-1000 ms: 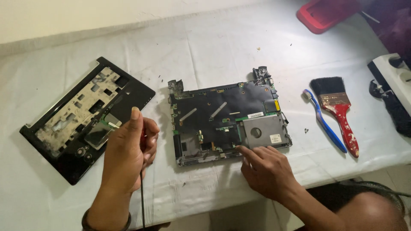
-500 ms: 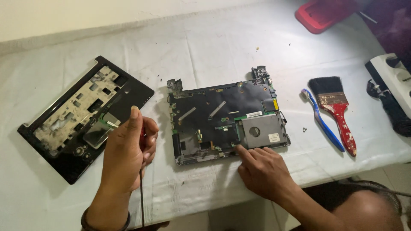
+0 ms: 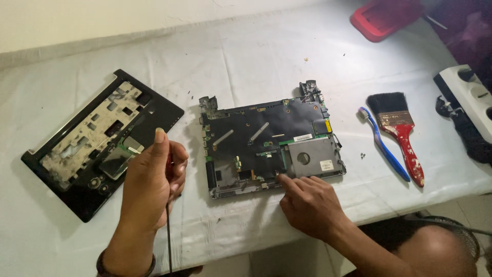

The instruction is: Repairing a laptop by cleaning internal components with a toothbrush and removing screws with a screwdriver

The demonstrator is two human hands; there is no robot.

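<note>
An opened laptop base [image 3: 266,141] with its dark circuit board and a grey metal drive plate [image 3: 311,157] lies in the middle of the white cloth. My right hand [image 3: 307,204] rests at the base's near edge, a fingertip touching the board just left of the drive plate. My left hand [image 3: 152,184] hovers left of the base, closed around a thin screwdriver [image 3: 168,225] with a red handle, its dark shaft pointing down toward me. A detached black palm-rest cover [image 3: 100,141] lies upside down at the far left.
A red-handled paintbrush [image 3: 400,131] and a blue toothbrush [image 3: 384,146] lie right of the base. A white power strip [image 3: 469,97] with a black plug sits at the right edge. A red lid-like object [image 3: 384,18] is at the back. Small screws dot the cloth.
My right hand has crept slightly left along the base's near edge. My left hand with the screwdriver has barely moved.
</note>
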